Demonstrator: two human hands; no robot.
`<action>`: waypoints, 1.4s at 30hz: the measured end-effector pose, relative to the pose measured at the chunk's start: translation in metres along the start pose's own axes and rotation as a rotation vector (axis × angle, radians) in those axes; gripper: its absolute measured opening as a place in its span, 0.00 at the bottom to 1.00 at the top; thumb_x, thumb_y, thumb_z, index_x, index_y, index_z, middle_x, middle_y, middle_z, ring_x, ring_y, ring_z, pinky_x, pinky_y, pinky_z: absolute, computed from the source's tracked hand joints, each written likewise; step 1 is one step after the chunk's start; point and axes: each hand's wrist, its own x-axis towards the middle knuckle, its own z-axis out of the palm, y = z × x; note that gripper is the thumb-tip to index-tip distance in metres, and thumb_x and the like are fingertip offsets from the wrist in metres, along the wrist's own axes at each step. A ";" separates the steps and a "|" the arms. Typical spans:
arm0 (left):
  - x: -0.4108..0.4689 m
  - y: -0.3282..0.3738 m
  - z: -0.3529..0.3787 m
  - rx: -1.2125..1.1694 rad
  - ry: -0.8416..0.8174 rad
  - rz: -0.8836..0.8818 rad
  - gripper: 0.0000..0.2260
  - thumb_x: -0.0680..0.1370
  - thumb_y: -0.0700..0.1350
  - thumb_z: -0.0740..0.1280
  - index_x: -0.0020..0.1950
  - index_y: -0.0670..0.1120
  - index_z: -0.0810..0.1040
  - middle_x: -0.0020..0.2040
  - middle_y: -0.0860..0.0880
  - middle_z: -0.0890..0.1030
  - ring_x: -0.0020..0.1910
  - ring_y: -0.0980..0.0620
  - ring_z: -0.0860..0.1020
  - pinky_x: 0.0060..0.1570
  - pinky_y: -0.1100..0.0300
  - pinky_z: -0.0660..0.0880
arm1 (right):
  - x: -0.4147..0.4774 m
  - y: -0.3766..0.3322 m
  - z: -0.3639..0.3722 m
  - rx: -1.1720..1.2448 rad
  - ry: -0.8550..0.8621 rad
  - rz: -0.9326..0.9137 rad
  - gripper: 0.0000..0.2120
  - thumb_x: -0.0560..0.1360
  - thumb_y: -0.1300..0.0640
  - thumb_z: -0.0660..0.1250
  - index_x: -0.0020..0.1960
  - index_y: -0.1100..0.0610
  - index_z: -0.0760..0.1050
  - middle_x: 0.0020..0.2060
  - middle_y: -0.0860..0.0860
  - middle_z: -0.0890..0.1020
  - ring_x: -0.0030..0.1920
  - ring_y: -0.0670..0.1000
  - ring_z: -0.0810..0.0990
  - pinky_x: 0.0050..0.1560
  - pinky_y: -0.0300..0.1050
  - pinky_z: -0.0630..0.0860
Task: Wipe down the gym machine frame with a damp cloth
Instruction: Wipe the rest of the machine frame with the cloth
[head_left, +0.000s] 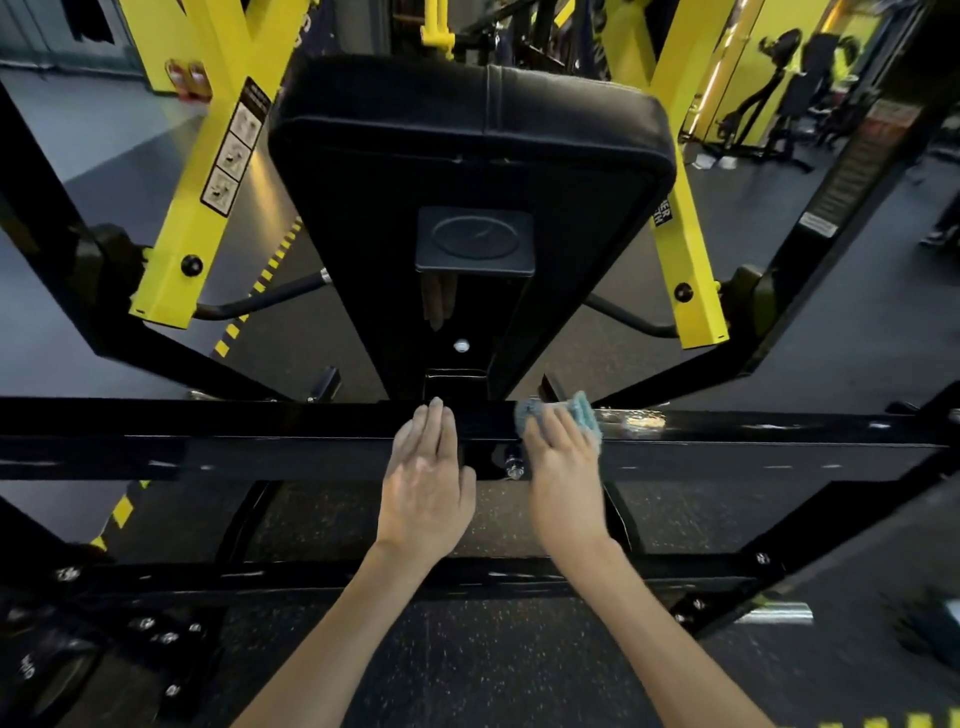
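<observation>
Both bare forearms are reaching forward from the bottom of the view, angling slightly toward each other. The left hand (426, 483) is lying palm down, fingers straight and together, fingertips resting on the bar (208, 431). The right hand (563, 467), just beside it, is pressing flat on a cloth (584, 413), fingers extended, wrist straight.

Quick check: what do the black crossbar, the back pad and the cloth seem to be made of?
The crossbar looks like steel tube in glossy black paint: it mirrors light streaks and carries a bolt. The pad is probably vinyl or leather-like upholstery: stitched seam, soft sheen. The cloth looks like teal microfibre or terry: fuzzy, fluffy edge.
</observation>
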 end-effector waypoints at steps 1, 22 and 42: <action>0.000 0.001 0.000 -0.005 -0.014 -0.002 0.30 0.73 0.45 0.71 0.70 0.31 0.70 0.70 0.34 0.72 0.70 0.39 0.72 0.71 0.48 0.65 | 0.002 -0.011 0.000 0.016 -0.001 -0.036 0.22 0.66 0.68 0.72 0.60 0.62 0.78 0.60 0.59 0.79 0.64 0.61 0.75 0.65 0.61 0.72; 0.021 0.133 0.022 -0.166 0.025 -0.014 0.26 0.78 0.41 0.67 0.75 0.36 0.67 0.75 0.39 0.68 0.74 0.42 0.67 0.71 0.50 0.54 | -0.019 0.177 -0.030 -0.001 0.061 0.127 0.31 0.56 0.73 0.77 0.60 0.66 0.79 0.60 0.63 0.80 0.62 0.64 0.78 0.61 0.64 0.74; 0.021 0.135 0.022 -0.167 0.019 -0.036 0.28 0.76 0.38 0.69 0.75 0.36 0.67 0.75 0.41 0.68 0.75 0.42 0.66 0.72 0.53 0.55 | -0.021 0.197 -0.034 -0.161 0.011 0.092 0.30 0.60 0.70 0.76 0.62 0.66 0.76 0.60 0.62 0.78 0.64 0.63 0.75 0.61 0.61 0.73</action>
